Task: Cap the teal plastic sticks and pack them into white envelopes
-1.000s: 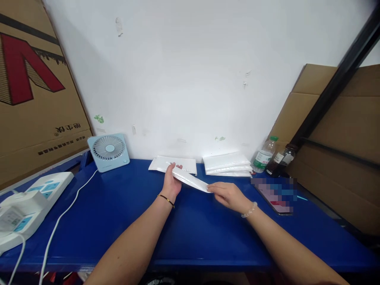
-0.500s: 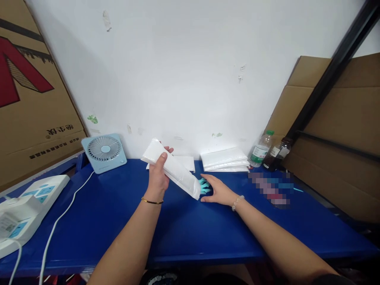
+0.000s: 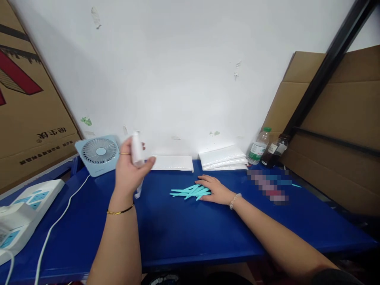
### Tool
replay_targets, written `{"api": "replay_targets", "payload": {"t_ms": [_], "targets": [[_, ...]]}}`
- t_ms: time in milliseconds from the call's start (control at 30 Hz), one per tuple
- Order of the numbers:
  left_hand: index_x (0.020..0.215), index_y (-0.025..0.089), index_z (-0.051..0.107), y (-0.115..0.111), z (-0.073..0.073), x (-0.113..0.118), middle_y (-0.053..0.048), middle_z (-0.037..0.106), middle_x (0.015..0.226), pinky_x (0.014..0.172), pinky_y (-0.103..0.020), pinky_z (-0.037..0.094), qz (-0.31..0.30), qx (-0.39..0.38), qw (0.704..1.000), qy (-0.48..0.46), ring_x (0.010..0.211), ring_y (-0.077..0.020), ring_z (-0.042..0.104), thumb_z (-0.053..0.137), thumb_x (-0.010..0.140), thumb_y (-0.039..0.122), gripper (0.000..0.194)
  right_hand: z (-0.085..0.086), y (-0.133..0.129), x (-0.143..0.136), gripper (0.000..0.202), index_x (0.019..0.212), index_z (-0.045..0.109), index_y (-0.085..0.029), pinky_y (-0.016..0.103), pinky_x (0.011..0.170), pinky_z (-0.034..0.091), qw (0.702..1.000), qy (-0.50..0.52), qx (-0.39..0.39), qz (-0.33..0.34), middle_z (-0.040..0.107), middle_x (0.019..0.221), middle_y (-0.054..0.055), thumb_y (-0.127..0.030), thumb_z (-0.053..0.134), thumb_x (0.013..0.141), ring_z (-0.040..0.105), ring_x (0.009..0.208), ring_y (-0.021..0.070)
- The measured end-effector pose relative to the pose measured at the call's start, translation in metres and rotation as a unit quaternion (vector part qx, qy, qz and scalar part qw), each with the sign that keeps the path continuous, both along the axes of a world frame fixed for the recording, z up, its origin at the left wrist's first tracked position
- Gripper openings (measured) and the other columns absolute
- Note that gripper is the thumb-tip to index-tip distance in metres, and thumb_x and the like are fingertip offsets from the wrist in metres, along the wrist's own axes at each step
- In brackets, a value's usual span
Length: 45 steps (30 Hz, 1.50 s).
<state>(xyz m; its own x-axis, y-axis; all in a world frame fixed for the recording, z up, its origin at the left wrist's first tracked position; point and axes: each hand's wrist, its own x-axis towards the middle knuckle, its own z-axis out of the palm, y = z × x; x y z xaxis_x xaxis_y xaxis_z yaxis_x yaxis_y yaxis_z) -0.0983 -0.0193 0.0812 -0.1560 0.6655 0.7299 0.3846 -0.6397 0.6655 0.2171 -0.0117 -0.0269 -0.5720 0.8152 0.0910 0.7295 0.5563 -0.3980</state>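
Observation:
My left hand (image 3: 130,164) is raised over the left part of the table, closed round a white padded envelope (image 3: 137,149). The envelope is turned nearly edge-on and is slightly blurred. A loose pile of thin turquoise sticks (image 3: 190,192) lies crosswise in the middle of the blue table. At the right end of the pile rests my right hand (image 3: 216,190), fingers stretched over the stick ends and thumb on the near side. It touches the pile, and the fingers are apart.
One flat white envelope (image 3: 173,162) and a stack of several more (image 3: 222,157) lie along the wall. A blue fan (image 3: 101,152) and a power strip (image 3: 32,202) with cables stand left. Right are a water bottle (image 3: 259,148), a dark bottle (image 3: 273,152) and a pixelated patch.
My left hand has swung left and up with the envelope, tilting it upright. The turquoise sticks, earlier mostly hidden at its lower end, now lie uncovered. My right hand has settled onto them.

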Motion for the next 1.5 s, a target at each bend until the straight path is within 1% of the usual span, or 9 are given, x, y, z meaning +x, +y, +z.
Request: {"api": "replay_targets", "payload": {"t_ms": [67,133,200,267,400,567,700,1000,1500], "targets": [[0.133,0.024,0.041,0.010,-0.013,0.005,-0.011,0.055,0.124,0.098,-0.043,0.039,0.060,-0.086,0.974,0.200,0.114,-0.0295,0.051,0.072,0.063,0.044,0.079,0.001,-0.001,0.003,0.076,0.138,0.040,-0.031,0.051,0.110,0.018,1.000,0.000,-0.015,0.005,0.030,0.149,0.006,-0.066,0.057,0.073,0.020,0.138,0.0326],[0.130,0.023,0.046,0.021,-0.030,0.011,-0.012,0.058,0.121,0.098,-0.047,0.036,0.055,-0.195,0.903,0.380,0.113,-0.0334,0.052,0.072,0.059,0.046,0.079,0.003,-0.002,0.006,0.081,0.139,0.039,-0.031,0.052,0.110,0.018,1.000,0.004,-0.025,0.008,0.029,0.149,0.006,-0.067,0.060,0.070,0.020,0.138,0.0330],[0.134,0.022,0.043,0.030,-0.047,0.019,-0.016,0.056,0.125,0.097,-0.050,0.036,0.018,-0.285,0.825,0.488,0.116,-0.0368,0.050,0.075,0.050,0.052,0.094,0.005,-0.003,0.009,0.084,0.138,0.040,-0.030,0.053,0.109,0.018,0.999,0.009,-0.028,0.011,0.031,0.149,0.008,-0.067,0.063,0.066,0.023,0.136,0.0336],[0.139,0.021,0.035,0.034,-0.059,0.028,-0.018,0.046,0.136,0.100,-0.051,0.032,-0.015,-0.321,0.792,0.520,0.126,-0.0388,0.039,0.076,0.043,0.060,0.111,0.007,-0.003,0.012,0.087,0.137,0.042,-0.028,0.052,0.109,0.021,0.999,0.018,-0.026,0.017,0.033,0.147,0.009,-0.067,0.066,0.063,0.027,0.134,0.0339],[0.137,0.020,0.039,0.028,-0.068,0.054,-0.014,0.045,0.138,0.100,-0.040,0.034,-0.085,-0.269,0.829,0.483,0.125,-0.0313,0.041,0.060,0.064,0.067,0.089,0.011,-0.006,0.013,0.083,0.131,0.050,-0.026,0.046,0.104,0.031,0.997,0.050,-0.024,0.044,0.044,0.138,0.010,-0.064,0.071,0.060,0.036,0.127,0.0315],[0.110,0.019,0.062,0.016,-0.076,0.089,-0.009,0.063,0.109,0.083,-0.029,0.044,-0.193,-0.209,0.832,0.477,0.099,-0.0228,0.058,0.049,0.082,0.045,0.040,0.016,-0.010,0.014,0.066,0.118,0.061,-0.027,0.039,0.093,0.041,0.993,0.084,-0.022,0.074,0.056,0.120,0.007,-0.057,0.074,0.062,0.048,0.112,0.0276],[0.092,0.020,0.065,0.014,-0.081,0.100,-0.004,0.065,0.085,0.065,-0.025,0.042,-0.215,-0.232,0.828,0.464,0.076,-0.0173,0.059,0.048,0.081,0.029,0.022,0.015,-0.005,0.027,0.043,0.117,0.061,-0.026,0.037,0.089,0.044,0.992,0.120,-0.014,0.041,0.059,0.112,0.007,-0.048,0.061,0.080,0.052,0.106,0.0239],[0.083,0.021,0.062,0.014,-0.083,0.107,-0.002,0.065,0.075,0.056,-0.025,0.036,-0.196,-0.284,0.824,0.449,0.067,-0.0167,0.057,0.052,0.079,0.043,0.025,0.001,0.011,0.044,0.020,0.096,0.065,-0.021,0.030,0.071,0.047,0.993,0.113,0.003,-0.029,0.057,0.096,0.006,-0.032,0.062,0.079,0.055,0.082,0.0174],[0.080,0.021,0.061,0.025,-0.082,0.111,-0.001,0.066,0.078,0.066,-0.027,0.037,-0.122,-0.224,0.850,0.461,0.078,-0.0175,0.061,0.055,0.082,0.029,0.011,0.004,0.015,0.039,0.030,0.080,0.066,-0.016,0.024,0.058,0.040,0.971,0.207,-0.099,-0.062,0.058,0.066,-0.001,-0.045,0.059,0.079,0.051,0.061,0.0118]]}}
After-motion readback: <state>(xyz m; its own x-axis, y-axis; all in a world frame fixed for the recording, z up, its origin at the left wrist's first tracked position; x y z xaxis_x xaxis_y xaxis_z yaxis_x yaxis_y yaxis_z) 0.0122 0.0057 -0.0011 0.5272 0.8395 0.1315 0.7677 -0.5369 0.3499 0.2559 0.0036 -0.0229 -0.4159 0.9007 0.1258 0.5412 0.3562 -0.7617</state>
